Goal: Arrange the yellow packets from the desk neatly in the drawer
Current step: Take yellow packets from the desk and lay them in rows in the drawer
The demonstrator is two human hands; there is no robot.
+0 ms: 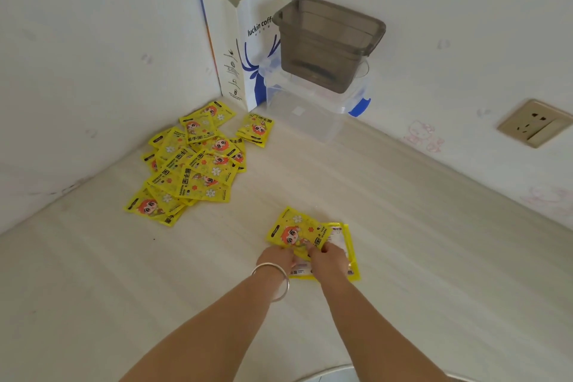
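A loose heap of several yellow packets [192,161] lies on the pale desk [418,226] near its back left corner. One more packet [255,129] sits apart just right of the heap. Closer to me, a small stack of yellow packets [297,232] rests on the desk. My left hand [276,259], with a silver bangle on the wrist, and my right hand [328,259] both grip the near edge of this stack's top packet. A face-down packet under it sticks out to the right. No drawer is in view.
A white paper bag [242,40] stands in the corner. Beside it a grey plastic bin [328,40] sits on a clear lidded box [313,115] with blue clips. A wall socket [535,122] is on the right wall.
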